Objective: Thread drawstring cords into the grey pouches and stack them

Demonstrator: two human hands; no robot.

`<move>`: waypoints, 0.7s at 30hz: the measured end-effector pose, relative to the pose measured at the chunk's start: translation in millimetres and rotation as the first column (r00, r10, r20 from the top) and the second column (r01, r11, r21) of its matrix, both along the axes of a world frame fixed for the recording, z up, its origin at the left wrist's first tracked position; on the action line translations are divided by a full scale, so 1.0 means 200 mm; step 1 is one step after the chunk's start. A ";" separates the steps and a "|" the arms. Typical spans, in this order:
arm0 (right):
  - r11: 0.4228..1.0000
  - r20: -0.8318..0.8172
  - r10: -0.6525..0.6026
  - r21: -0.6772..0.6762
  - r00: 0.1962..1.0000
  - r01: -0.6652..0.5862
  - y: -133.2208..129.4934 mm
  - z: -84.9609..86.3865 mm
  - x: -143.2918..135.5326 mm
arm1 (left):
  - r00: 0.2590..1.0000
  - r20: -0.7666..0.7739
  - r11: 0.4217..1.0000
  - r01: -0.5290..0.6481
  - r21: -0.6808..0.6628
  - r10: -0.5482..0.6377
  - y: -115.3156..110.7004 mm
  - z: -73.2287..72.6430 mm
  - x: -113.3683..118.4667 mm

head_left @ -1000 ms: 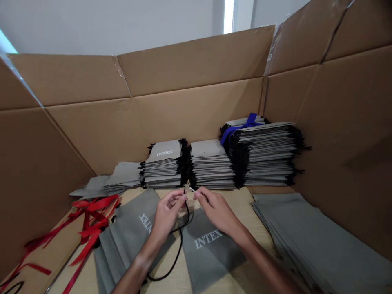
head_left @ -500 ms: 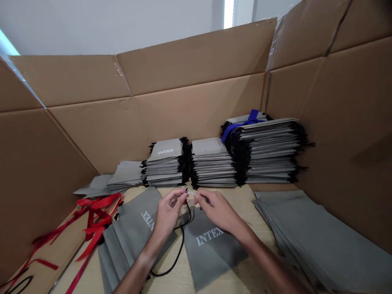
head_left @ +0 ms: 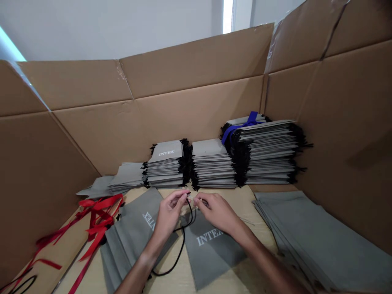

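My left hand pinches the end of a black cord, which loops down over the work surface. Close to its right, my right hand is closed, thumb against fingers, on a thin light-coloured item too small to make out. A narrow gap separates the two sets of fingertips. Beneath my right hand lies a grey pouch with INTEX lettering. To the left, beside my left forearm, several overlapping grey pouches lie at an angle, the top one also lettered.
Tall cardboard walls enclose the surface. Along the back stand piles of grey pouches with black cord ends; a blue ribbon lies on the right pile. Red ribbons lie left, grey sheets right.
My fingertips have moved slightly apart; the thin light item between them is no longer stretched from hand to hand. The view has shifted slightly.
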State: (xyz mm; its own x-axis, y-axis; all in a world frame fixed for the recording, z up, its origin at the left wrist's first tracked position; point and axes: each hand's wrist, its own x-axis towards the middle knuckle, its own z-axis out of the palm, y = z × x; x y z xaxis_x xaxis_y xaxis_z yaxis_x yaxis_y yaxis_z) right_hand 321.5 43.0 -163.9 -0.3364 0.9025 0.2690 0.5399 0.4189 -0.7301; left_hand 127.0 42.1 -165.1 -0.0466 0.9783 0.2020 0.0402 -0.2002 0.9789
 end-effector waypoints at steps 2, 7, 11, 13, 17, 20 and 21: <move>0.999 0.052 -0.024 0.029 0.998 0.022 -0.01 0.00 -0.01 | 1.000 0.024 1.000 -0.014 -0.026 0.014 0.00 0.00 0.00; 0.994 0.158 -0.066 0.093 0.985 0.052 -0.02 -0.02 -0.03 | 0.976 0.215 0.986 -0.004 -0.168 0.041 -0.01 0.00 0.00; 0.992 0.162 -0.064 0.117 0.985 0.045 -0.01 -0.03 -0.05 | 0.958 0.281 0.972 0.018 -0.235 0.050 -0.01 0.00 0.00; 0.991 0.160 -0.065 0.130 0.985 0.044 -0.01 -0.04 -0.05 | 0.960 0.277 0.969 0.023 -0.246 0.047 -0.01 -0.01 0.01; 0.987 0.148 -0.067 0.155 0.987 0.043 -0.02 -0.03 -0.06 | 0.969 0.246 0.973 0.029 -0.230 0.029 -0.01 -0.02 0.00; 0.988 0.117 -0.056 0.151 0.992 0.038 -0.04 -0.02 -0.07 | 0.982 0.189 0.980 0.016 -0.201 0.023 -0.01 -0.02 0.00; 0.989 0.096 -0.051 0.141 0.994 0.037 -0.04 -0.02 -0.07 | 0.986 0.164 0.983 0.002 -0.182 0.029 -0.01 -0.02 0.00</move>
State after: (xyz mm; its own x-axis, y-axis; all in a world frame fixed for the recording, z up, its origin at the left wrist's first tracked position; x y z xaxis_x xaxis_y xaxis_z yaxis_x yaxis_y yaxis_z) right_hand 307.3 35.2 -167.1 -0.3282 0.8735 0.3596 0.6268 0.4862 -0.6088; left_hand 126.3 39.9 -168.7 -0.0780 0.9969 0.0101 -0.1239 -0.0197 0.9921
